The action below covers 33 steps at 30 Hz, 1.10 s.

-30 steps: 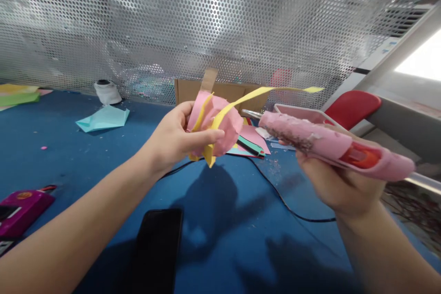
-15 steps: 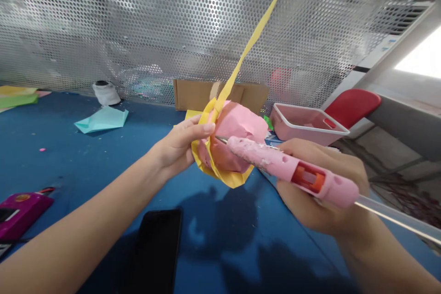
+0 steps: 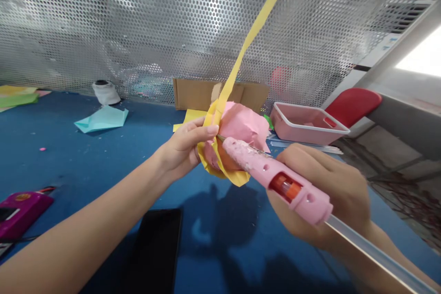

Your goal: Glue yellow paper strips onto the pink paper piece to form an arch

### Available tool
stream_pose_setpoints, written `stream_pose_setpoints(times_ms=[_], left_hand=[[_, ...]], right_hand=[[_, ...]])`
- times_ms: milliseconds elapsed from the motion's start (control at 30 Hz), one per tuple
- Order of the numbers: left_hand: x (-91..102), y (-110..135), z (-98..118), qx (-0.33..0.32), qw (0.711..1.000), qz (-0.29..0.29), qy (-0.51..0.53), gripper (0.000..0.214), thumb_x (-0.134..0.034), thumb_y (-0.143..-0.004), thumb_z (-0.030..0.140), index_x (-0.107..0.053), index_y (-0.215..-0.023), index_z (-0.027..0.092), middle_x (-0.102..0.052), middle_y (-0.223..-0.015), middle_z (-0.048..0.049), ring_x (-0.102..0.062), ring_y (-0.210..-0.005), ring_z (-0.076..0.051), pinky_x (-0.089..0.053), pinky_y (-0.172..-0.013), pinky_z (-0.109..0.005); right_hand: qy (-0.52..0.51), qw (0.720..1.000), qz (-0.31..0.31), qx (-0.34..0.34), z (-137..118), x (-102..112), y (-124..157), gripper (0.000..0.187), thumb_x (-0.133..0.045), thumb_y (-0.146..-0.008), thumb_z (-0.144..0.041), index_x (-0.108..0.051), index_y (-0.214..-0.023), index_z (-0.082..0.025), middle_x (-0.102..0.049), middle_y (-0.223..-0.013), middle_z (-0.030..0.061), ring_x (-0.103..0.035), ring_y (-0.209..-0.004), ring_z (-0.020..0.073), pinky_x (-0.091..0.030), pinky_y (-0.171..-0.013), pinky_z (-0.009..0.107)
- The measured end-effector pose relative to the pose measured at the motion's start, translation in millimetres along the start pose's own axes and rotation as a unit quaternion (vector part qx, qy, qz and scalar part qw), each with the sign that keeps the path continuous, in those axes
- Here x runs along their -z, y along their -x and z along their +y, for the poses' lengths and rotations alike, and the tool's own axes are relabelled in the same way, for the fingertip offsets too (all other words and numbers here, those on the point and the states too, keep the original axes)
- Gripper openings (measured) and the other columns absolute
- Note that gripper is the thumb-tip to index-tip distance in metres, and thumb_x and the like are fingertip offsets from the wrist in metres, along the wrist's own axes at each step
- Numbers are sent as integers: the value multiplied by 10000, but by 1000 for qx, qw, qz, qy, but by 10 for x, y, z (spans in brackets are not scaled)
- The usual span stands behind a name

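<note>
My left hand (image 3: 188, 147) pinches a pink and yellow paper flower (image 3: 244, 121) at its yellow edge, thumb on top. From that edge a long yellow paper strip (image 3: 250, 39) runs up to the top of the view. Wrapped round a pink hot glue gun (image 3: 251, 158), my right hand (image 3: 320, 188) points its metal tip at the strip's base, close beside my left thumb. Whether the tip touches the paper I cannot tell. A clear glue stick (image 3: 365, 250) sticks out of the gun's back end. The right fingers are partly hidden behind the gun.
On the blue table (image 3: 138, 156) lie a black phone (image 3: 155, 248), a purple device (image 3: 24, 213) and a folded light-blue paper (image 3: 103, 118). Towards the back stand a white-wrapped roll (image 3: 106, 93), a cardboard piece (image 3: 193, 94) and a pink basket (image 3: 310, 135). White sticks (image 3: 310, 147) lie before the basket.
The glue gun's back end has swung down and to the left, its tip still by my left thumb. The paper flower has shifted slightly right and turned a little.
</note>
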<state>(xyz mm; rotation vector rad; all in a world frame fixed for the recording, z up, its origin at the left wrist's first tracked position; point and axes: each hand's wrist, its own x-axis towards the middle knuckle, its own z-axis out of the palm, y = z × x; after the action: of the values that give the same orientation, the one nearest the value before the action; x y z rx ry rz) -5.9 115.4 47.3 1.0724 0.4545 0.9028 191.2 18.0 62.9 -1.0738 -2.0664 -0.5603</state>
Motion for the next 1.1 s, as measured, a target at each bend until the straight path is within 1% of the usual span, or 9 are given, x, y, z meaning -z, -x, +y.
stream_pose_setpoints(times_ms=[67,167,267,400,500,633,767,1000,1100], left_hand=[[4,-1,-3,2,1000,-4,1,341,-789,-637,344,-671,-878,134,-690,-686,-14,-647,-611,-147,-540,-574,-233],[3,4,6,7,1000,2,-9,368,-794,-623,362,-672,-881,130,-699,-709,-25,-652,-613,-153,-543,-569,-238],[-7,14,21,15,1000,4,-23,392,-796,-616,349,-672,-921,135,-700,-750,-28,-651,-623,-149,-545,-579,-241],[-8,13,17,21,999,10,-38,458,-796,-612,338,-660,-1005,148,-694,-828,-38,-651,-667,-161,-544,-607,-265],[9,4,6,15,999,3,-49,503,-810,-595,329,-647,-1035,148,-686,-884,-51,-654,-727,-175,-535,-646,-272],[40,5,14,2,996,-17,-85,469,-830,-589,339,-649,-985,163,-657,-816,-27,-625,-672,-146,-509,-600,-239],[51,18,38,-2,993,-30,-113,544,-844,-572,351,-644,-1046,174,-642,-820,-25,-595,-634,-133,-495,-552,-231],[81,25,37,4,988,-60,-145,450,-831,-616,340,-655,-995,173,-632,-826,-27,-629,-747,-172,-514,-643,-256],[113,13,24,-4,986,-66,-151,511,-832,-624,304,-642,-1082,182,-664,-898,-43,-636,-772,-177,-512,-655,-259]], right_hand=[[-8,1000,-4,1,8,-1,-2,205,-543,-782,-194,-382,-662,-238,-430,-582,-13,-362,-503,134,-286,-473,286],[-21,1000,-5,2,30,5,0,50,-563,-770,-188,-527,-805,-182,-556,-664,21,-483,-570,148,-397,-529,283],[-24,1000,16,3,59,24,3,153,-573,-757,-182,-562,-909,-174,-625,-736,31,-566,-639,156,-462,-595,276],[-41,999,8,-7,83,74,-9,52,-551,-745,-181,-539,-784,-213,-527,-616,-22,-487,-532,125,-399,-488,259],[-43,999,-3,-4,78,108,-29,75,-532,-745,-155,-507,-724,-222,-464,-574,-38,-440,-501,116,-362,-463,258],[-33,999,3,4,67,113,-28,83,-531,-732,-151,-497,-697,-219,-472,-570,-36,-435,-501,115,-345,-460,266],[-9,1000,5,3,71,110,8,80,-527,-707,-165,-510,-644,-210,-464,-548,-27,-434,-495,122,-314,-463,288],[43,999,-31,11,57,163,3,223,-519,-755,-191,-401,-568,-224,-421,-508,-22,-396,-466,123,-301,-450,299],[22,999,-41,15,65,166,-21,128,-512,-748,-177,-474,-633,-218,-484,-544,-12,-451,-498,142,-353,-459,296]])
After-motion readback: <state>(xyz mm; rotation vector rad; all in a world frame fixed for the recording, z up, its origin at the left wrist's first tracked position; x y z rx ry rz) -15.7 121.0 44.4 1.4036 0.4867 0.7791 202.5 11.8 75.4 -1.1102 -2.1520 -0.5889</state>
